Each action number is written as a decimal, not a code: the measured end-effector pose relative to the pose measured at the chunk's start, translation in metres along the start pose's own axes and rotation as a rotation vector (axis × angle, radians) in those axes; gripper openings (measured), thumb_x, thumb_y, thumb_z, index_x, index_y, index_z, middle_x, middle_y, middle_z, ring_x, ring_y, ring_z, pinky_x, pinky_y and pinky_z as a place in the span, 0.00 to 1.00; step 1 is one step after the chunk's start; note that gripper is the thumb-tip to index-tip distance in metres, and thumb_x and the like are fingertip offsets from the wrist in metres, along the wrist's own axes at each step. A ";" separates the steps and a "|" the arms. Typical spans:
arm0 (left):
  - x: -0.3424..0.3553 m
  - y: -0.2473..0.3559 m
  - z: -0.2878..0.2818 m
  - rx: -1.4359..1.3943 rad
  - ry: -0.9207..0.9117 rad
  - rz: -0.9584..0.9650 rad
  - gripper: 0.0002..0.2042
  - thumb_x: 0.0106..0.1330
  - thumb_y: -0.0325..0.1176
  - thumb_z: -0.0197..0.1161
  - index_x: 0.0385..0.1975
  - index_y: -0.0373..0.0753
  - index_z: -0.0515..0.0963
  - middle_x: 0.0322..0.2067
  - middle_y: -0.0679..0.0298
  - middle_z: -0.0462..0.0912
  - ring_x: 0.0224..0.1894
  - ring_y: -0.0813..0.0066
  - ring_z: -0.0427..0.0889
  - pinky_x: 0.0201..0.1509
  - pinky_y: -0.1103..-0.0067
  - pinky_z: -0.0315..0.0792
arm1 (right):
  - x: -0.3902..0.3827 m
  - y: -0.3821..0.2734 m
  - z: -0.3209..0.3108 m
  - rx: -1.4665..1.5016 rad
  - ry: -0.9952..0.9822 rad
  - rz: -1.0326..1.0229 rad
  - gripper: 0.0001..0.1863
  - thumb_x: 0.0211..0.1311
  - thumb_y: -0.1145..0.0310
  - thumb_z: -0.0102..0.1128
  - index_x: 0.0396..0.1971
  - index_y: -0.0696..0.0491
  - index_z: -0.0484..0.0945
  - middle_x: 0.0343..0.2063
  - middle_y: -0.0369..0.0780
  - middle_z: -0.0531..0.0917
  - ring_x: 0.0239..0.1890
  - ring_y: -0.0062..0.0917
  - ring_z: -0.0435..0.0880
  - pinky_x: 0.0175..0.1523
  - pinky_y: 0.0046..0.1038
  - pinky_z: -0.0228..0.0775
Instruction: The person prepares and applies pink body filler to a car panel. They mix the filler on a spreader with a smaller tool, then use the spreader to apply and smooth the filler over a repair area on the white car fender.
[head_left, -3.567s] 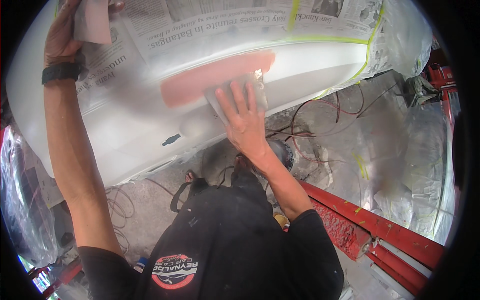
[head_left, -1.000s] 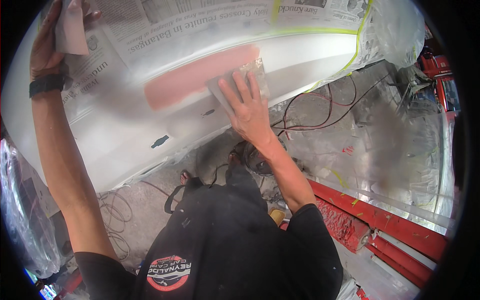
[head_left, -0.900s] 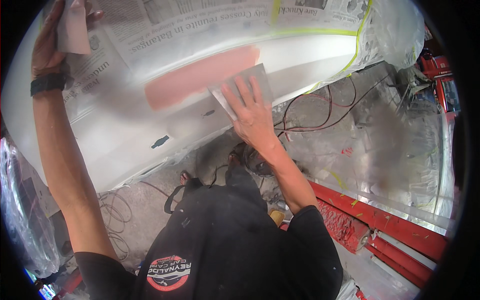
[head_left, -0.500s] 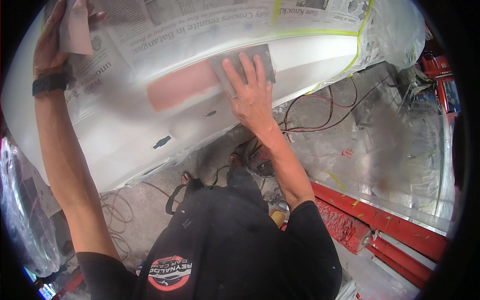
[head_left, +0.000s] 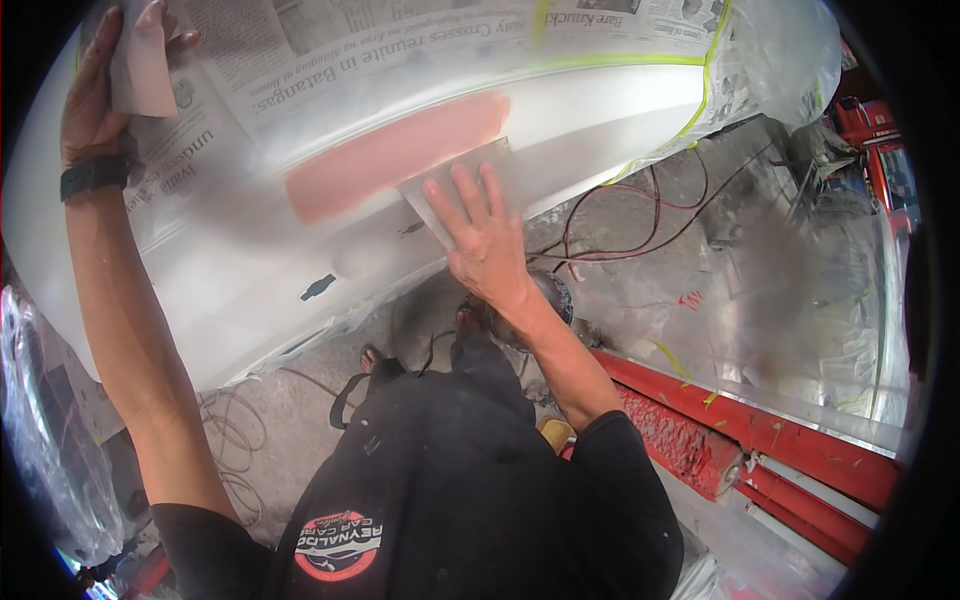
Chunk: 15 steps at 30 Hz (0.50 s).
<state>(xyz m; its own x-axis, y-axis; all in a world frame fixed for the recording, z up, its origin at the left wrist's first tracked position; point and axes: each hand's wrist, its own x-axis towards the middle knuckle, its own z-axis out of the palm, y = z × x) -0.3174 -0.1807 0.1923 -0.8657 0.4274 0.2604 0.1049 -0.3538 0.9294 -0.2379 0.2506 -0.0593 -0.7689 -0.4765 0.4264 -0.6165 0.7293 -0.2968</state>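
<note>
My left hand (head_left: 92, 118) is raised at the upper left, closed around a flat, pink-faced plate (head_left: 147, 70). Across the white car panel (head_left: 590, 115) runs a smooth pink band of what looks like body filler (head_left: 390, 150). My right hand (head_left: 485, 240) holds a thin grey rectangular putty spreader (head_left: 490, 160), fingers stretched along its upper face. The spreader lies over the panel just below the band's right part and is a little blurred by motion. My right thumb is hidden.
Newspaper (head_left: 400, 65) edged with yellow-green tape (head_left: 610, 61) covers the area above the panel. Hoses (head_left: 640, 250) lie on the floor at right, near a red metal beam (head_left: 760, 425). Plastic sheeting (head_left: 50, 430) hangs at left. A dark chip (head_left: 318, 287) marks the panel.
My right hand has moved down and left with the spreader, off the pink band, uncovering its right end. My left hand has shifted only slightly.
</note>
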 end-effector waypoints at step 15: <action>0.000 -0.008 0.008 0.161 0.235 0.073 0.24 0.76 0.47 0.53 0.55 0.29 0.75 0.45 0.54 0.85 0.50 0.52 0.86 0.60 0.67 0.78 | 0.050 0.051 -0.023 -0.065 0.172 -0.027 0.36 0.59 0.55 0.68 0.69 0.32 0.67 0.69 0.37 0.67 0.69 0.47 0.63 0.63 0.65 0.58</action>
<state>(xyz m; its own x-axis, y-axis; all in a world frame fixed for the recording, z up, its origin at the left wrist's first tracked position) -0.3146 -0.1713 0.1871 -0.9408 0.1946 0.2774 0.2307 -0.2321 0.9449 -0.3040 0.2756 -0.0339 -0.7085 -0.4090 0.5751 -0.6198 0.7503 -0.2300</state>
